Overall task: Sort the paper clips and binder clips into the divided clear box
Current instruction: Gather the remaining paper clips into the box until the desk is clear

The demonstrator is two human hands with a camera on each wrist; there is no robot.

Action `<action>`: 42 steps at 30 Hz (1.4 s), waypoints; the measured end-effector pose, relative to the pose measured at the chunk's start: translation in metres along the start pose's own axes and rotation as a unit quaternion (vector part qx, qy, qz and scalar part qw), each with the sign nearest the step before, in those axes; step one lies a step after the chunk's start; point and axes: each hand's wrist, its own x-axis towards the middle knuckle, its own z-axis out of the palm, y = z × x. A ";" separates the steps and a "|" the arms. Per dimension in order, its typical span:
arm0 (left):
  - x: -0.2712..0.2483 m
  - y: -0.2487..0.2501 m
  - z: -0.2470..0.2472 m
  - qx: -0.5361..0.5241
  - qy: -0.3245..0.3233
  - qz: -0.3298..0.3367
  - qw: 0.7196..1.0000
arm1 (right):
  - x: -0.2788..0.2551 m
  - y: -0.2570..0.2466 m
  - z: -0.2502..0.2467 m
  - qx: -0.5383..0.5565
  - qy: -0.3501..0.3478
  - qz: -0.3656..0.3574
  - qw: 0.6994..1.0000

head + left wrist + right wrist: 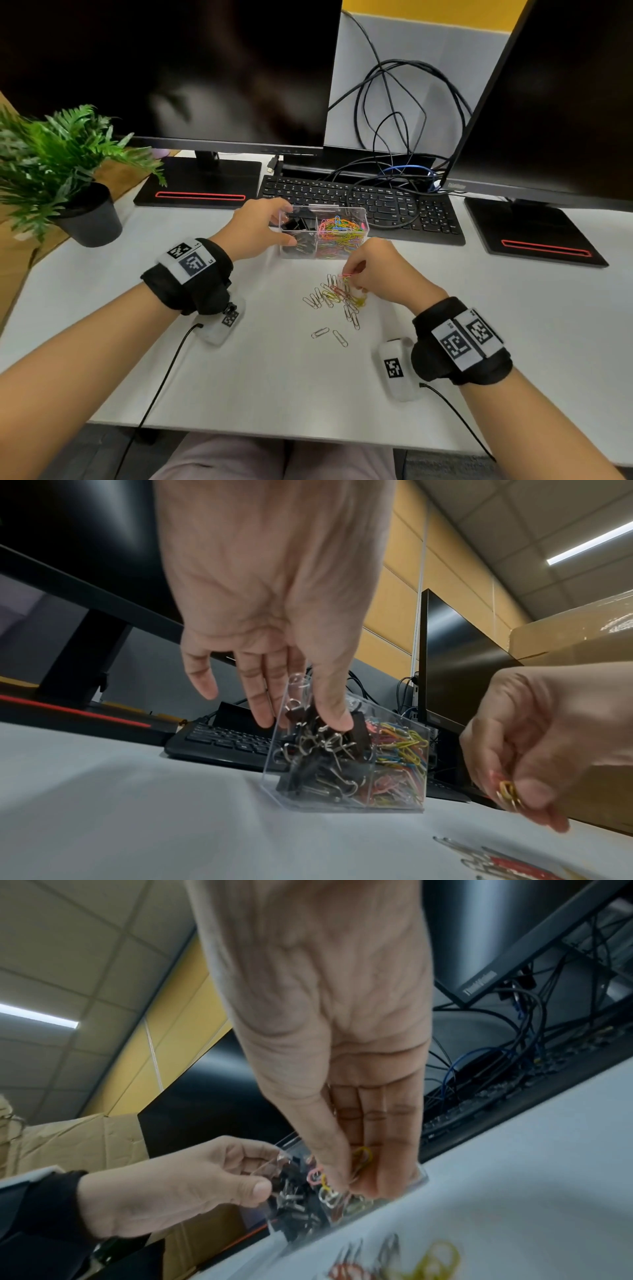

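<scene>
Pinched between the thumb and fingertips of the right hand (371, 265) are a few coloured clips (508, 794), a yellow one plainest, lifted just above the loose pile (337, 298) on the desk (260, 370). Gathering several at once likely saves trips to the box (363, 229), which stands close behind the pile, well within reach.

Across from it, the left hand (260, 228) grips the box by its left end, thumb on the near wall and fingers curled over the far rim (a light clear box would probably skid when clips drop in, hence the brace). Black binder clips (318, 761) fill the left compartment under that hand; coloured paper clips (339, 226) fill the right one, the side nearest the working hand, so the carry is short.

What lies on the desk looks to be paper clips only, silver mixed with red and yellow; no binder clips show there, so that half seems done.
</scene>
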 end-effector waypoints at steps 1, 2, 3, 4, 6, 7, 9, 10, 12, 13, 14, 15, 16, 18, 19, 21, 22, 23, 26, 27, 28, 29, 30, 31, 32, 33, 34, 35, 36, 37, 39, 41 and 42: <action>0.000 0.000 -0.001 0.001 -0.002 0.000 1.000 | 0.001 -0.001 -0.004 0.006 0.008 -0.002 1.000; 0.000 0.000 -0.002 0.002 -0.004 0.001 1.000 | 0.002 -0.002 -0.008 0.013 0.018 -0.005 1.000; 0.000 0.000 -0.002 0.003 -0.005 0.002 1.000 | 0.004 -0.003 -0.012 0.020 0.031 -0.009 0.999; 0.000 0.001 -0.003 0.003 -0.005 0.004 1.000 | 0.006 -0.005 -0.016 0.026 0.047 -0.011 0.999; 0.000 0.001 -0.003 -0.001 -0.007 0.004 1.000 | 0.011 -0.008 -0.025 0.036 0.084 -0.013 0.996; 0.000 0.001 -0.003 -0.001 -0.008 0.004 1.000 | 0.015 -0.009 -0.030 0.040 0.106 -0.012 0.993; 0.000 0.001 -0.003 -0.002 -0.008 0.004 1.000 | 0.022 -0.011 -0.036 0.044 0.145 -0.012 0.988; 0.001 0.000 -0.003 -0.001 -0.008 0.003 1.000 | 0.026 -0.012 -0.038 0.046 0.163 -0.011 0.986; 0.001 0.000 -0.003 -0.001 -0.008 0.001 1.000 | 0.035 -0.012 -0.040 0.065 0.197 -0.003 0.978; 0.001 0.000 -0.003 -0.001 -0.009 0.000 1.000 | 0.039 -0.011 -0.040 0.075 0.209 0.001 0.975; 0.001 0.000 -0.003 -0.002 -0.010 0.000 1.000 | 0.043 -0.010 -0.038 0.080 0.216 0.006 0.973; 0.001 0.000 -0.004 -0.003 -0.011 0.000 1.000 | 0.047 -0.008 -0.036 0.080 0.220 0.008 0.972; 0.001 0.000 -0.004 -0.004 -0.011 0.001 1.000 | 0.050 -0.006 -0.034 0.080 0.221 0.008 0.972; 0.001 -0.001 -0.004 -0.006 -0.012 0.003 1.000 | 0.054 -0.002 -0.028 0.082 0.219 0.009 0.972; 0.002 -0.002 -0.004 -0.006 -0.012 0.003 1.000 | 0.055 0.000 -0.025 0.080 0.221 0.009 0.972; 0.002 -0.003 -0.003 -0.006 -0.011 0.006 1.000 | 0.054 0.003 -0.023 0.071 0.232 0.007 0.970; 0.002 -0.003 -0.003 -0.006 -0.009 0.009 1.000 | 0.053 0.004 -0.023 0.068 0.236 0.001 0.969; 0.001 -0.004 -0.003 -0.009 -0.008 0.011 1.000 | 0.052 0.005 -0.023 0.068 0.241 -0.004 0.968; 0.001 -0.004 -0.001 -0.038 -0.003 0.011 0.999 | 0.045 0.005 -0.028 0.084 0.250 -0.005 0.965; 0.001 -0.004 0.000 -0.050 -0.003 0.008 0.999 | 0.042 0.004 -0.029 0.086 0.250 -0.004 0.965; 0.000 -0.004 0.001 -0.058 -0.005 0.003 0.998 | 0.038 0.004 -0.029 0.088 0.247 -0.003 0.965; 0.000 -0.005 0.002 -0.065 -0.009 -0.003 0.998 | 0.032 0.003 -0.028 0.092 0.239 -0.001 0.967; 0.000 -0.006 0.003 -0.074 -0.015 -0.010 0.997 | 0.026 0.003 -0.027 0.093 0.226 0.000 0.970; -0.001 -0.007 0.004 -0.086 -0.022 -0.018 0.996 | 0.020 0.004 -0.025 0.086 0.204 0.003 0.975; -0.001 -0.007 0.005 -0.100 -0.030 -0.025 0.994 | 0.014 0.005 -0.023 0.073 0.171 0.011 0.983; -0.002 -0.008 0.005 -0.114 -0.039 -0.031 0.992 | 0.008 0.006 -0.020 0.053 0.125 0.025 0.990; -0.003 -0.008 0.005 -0.130 -0.046 -0.032 0.990 | 0.004 0.008 -0.017 0.031 0.074 0.044 0.996; -0.004 -0.007 0.004 -0.144 -0.050 -0.032 0.988 | -0.001 0.010 -0.014 0.015 0.022 0.071 0.997; -0.004 -0.007 0.003 -0.154 -0.052 -0.030 0.986 | -0.003 0.013 -0.011 0.006 -0.026 0.100 0.995; -0.005 -0.006 0.003 -0.161 -0.052 -0.029 0.985 | -0.006 0.014 -0.008 -0.004 -0.063 0.126 0.990; -0.006 -0.006 0.002 -0.167 -0.051 -0.029 0.984 | -0.010 0.015 -0.004 -0.024 -0.106 0.159 0.981; -0.007 -0.006 0.001 -0.168 -0.051 -0.029 0.984 | -0.011 0.013 0.000 -0.036 -0.121 0.166 0.978; -0.007 -0.006 0.001 -0.166 -0.050 -0.028 0.985 | -0.011 0.012 0.003 -0.036 -0.120 0.160 0.979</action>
